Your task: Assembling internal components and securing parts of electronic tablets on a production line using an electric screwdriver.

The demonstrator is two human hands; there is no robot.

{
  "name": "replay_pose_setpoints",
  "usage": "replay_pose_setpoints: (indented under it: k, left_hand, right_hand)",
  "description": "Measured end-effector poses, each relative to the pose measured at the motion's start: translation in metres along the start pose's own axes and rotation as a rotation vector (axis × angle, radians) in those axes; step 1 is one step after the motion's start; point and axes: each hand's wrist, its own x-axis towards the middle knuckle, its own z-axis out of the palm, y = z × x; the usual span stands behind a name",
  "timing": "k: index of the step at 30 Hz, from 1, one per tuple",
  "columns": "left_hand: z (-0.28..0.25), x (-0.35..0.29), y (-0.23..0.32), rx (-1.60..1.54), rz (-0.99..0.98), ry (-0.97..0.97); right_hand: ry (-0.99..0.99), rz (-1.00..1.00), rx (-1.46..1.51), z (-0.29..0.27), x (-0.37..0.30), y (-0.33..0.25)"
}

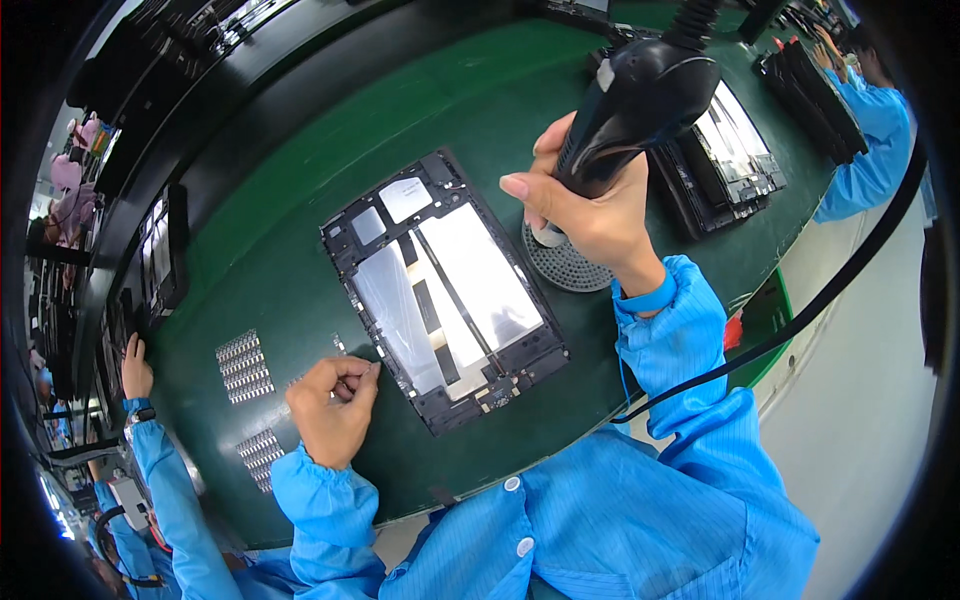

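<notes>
My right hand [605,220] is wrapped round a black electric screwdriver [640,105] with a coiled cord at its top. The hand and tool are over a round grey dish with a dimpled surface [568,268]; the tool's tip is hidden. Left of the dish lies an opened tablet [490,270], showing silver battery panels, dark ribbon strips and a black frame. Beside the tablet's lower left edge, my left hand [335,412] has thumb and fingers pinched together; whatever they hold, if anything, cannot be made out. A small metal piece [338,343] lies just beyond that hand.
Two grids of small metal parts [245,367] [261,460] lie at the left on the green table [270,230]. Stacked tablets [735,150] stand at the right. A thick black cable [870,235] crosses the right side. Co-workers' blue sleeves [862,185] [165,470] show at both sides.
</notes>
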Motion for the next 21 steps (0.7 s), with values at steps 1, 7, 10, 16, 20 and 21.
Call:
replay_pose_setpoints:
  k: [1, 7, 10, 16, 20, 21]
  left_hand:
    - [0.001, -0.002, 0.003, -0.01, 0.005, -0.001]
    - [0.007, -0.012, 0.004, -0.01, 0.058, -0.003]
    - [0.011, -0.018, 0.005, -0.013, 0.009, 0.006]
    - [0.018, -0.025, 0.007, -0.018, -0.015, 0.115]
    - [0.026, -0.032, 0.004, -0.015, -0.063, 0.14]
    - [0.029, -0.033, 0.005, -0.038, -0.03, 0.158]
  right_hand:
    - [-0.006, -0.008, 0.0, 0.0, 0.0, 0.0]
    - [0.002, -0.002, 0.046, 0.002, -0.002, 0.002]
    - [0.003, -0.033, -0.004, 0.002, -0.002, 0.002]
    - [-0.016, -0.049, -0.023, 0.003, -0.002, 0.002]
    - [0.018, 0.002, 0.016, 0.009, -0.002, -0.007]
    - [0.053, -0.053, 0.032, 0.01, -0.001, -0.012]
